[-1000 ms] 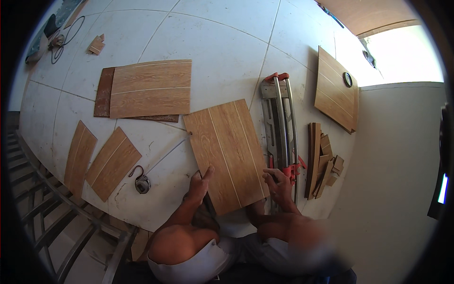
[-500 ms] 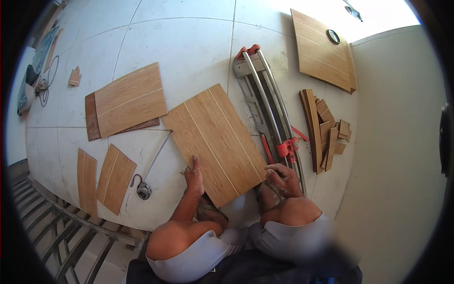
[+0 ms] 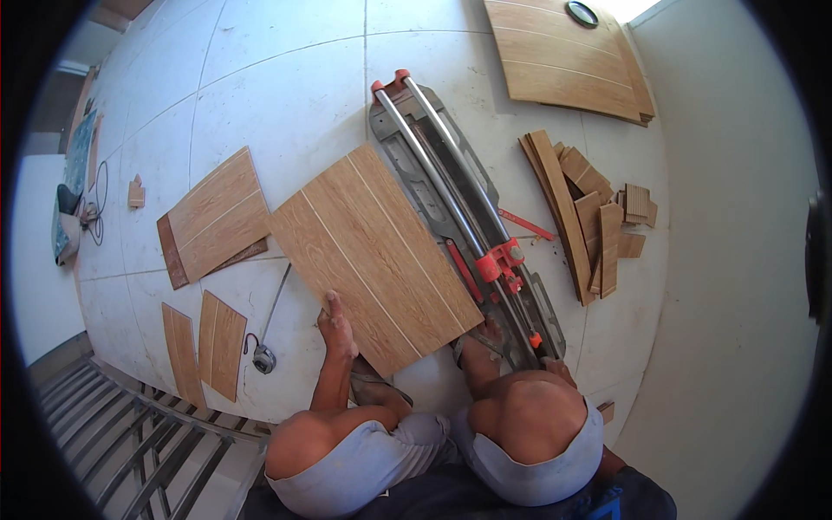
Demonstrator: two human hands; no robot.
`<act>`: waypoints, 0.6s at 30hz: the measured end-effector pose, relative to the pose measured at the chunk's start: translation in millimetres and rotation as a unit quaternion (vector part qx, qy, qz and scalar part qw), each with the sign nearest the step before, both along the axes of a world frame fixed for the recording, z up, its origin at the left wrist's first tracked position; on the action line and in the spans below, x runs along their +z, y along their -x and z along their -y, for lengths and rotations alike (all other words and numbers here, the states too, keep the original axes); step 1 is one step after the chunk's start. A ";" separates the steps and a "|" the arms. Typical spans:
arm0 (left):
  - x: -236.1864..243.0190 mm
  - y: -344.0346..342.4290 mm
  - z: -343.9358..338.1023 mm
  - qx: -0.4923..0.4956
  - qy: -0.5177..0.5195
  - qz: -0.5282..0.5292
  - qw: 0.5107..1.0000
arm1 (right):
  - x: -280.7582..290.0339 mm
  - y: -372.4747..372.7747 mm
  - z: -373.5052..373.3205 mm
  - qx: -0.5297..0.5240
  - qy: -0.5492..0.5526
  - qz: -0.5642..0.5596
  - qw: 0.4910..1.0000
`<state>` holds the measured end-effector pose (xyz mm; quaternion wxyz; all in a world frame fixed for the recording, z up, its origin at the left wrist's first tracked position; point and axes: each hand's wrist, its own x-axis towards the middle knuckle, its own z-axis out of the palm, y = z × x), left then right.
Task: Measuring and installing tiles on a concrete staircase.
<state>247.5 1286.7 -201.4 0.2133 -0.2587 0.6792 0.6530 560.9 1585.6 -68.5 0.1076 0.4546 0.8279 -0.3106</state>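
A large wood-look tile [image 3: 373, 260] with pale lines lies tilted between my feet and the tile cutter. My left hand [image 3: 338, 328] grips its lower left edge, thumb on top and the other fingers beneath. Right beside the tile is the tile cutter [image 3: 442, 173], with twin steel rails and a red carriage [image 3: 501, 262]. My right hand [image 3: 559, 371] is at the cutter's near end, mostly hidden behind my right knee; whether it grips anything there cannot be seen. A tape measure [image 3: 264, 358] rests on the floor left of my left hand, its blade stretched toward the tile.
Left are stacked tiles [image 3: 217, 212] and two narrow cut pieces [image 3: 223, 345]. At right lie tile strips and offcuts [image 3: 598, 208], with a red flat tool [image 3: 527, 224] nearby. A black ring [image 3: 581, 14] sits on the far tile stack [image 3: 563, 61]. Metal railing [image 3: 130, 433] borders the lower left.
My right hand has left the tile's near right corner and moved right, to the cutter's near end behind my knee. My left hand stays on the tile. The whole view has shifted.
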 end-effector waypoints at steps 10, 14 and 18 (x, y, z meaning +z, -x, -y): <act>21.5 16.7 -51.4 -0.060 -0.078 0.058 0.993 | -0.3 27.0 -27.3 0.034 -0.104 -0.040 0.993; 32.8 17.1 -66.3 -0.064 -0.066 0.053 0.994 | -7.7 68.0 -62.5 0.016 0.040 -0.087 0.995; 20.8 21.4 -59.3 -0.054 -0.066 0.041 0.995 | -22.7 81.9 -84.5 -0.066 0.359 0.064 0.929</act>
